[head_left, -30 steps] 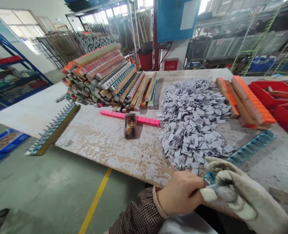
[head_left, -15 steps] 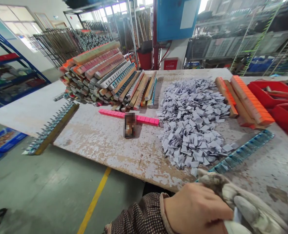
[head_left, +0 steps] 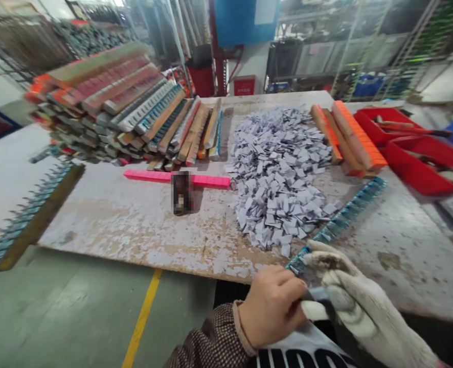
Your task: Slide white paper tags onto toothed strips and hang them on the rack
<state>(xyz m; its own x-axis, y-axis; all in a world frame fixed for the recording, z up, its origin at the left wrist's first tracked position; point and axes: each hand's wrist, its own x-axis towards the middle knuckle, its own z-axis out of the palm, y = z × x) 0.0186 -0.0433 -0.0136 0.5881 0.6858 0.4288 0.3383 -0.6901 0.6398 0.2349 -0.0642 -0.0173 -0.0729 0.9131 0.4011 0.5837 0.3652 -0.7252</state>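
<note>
My bare left hand, in a checked brown sleeve, is closed with its fingers curled at the table's front edge. Beside it, my right hand wears a stained white glove, its fingers bent inward. A small flat grey-white piece shows between the hands, at the glove's fingers. White material also lies at my left fingertips; what it is I cannot make out. Just beyond the hands a teal, shiny segmented strip slants across the table, its near end by my knuckles. A heap of small whitish flat pieces lies ahead.
Stacked long bars fill the back left. A pink segmented bar lies mid-table beside a pixelated object. Orange-faced bars and red bins stand right. A spiky strip on a bar overhangs the left edge.
The view has swung right, bringing more of the red bins into sight. Both hands appear slightly higher and further left, with the gloved hand more fully visible and the grey-white piece showing between them.
</note>
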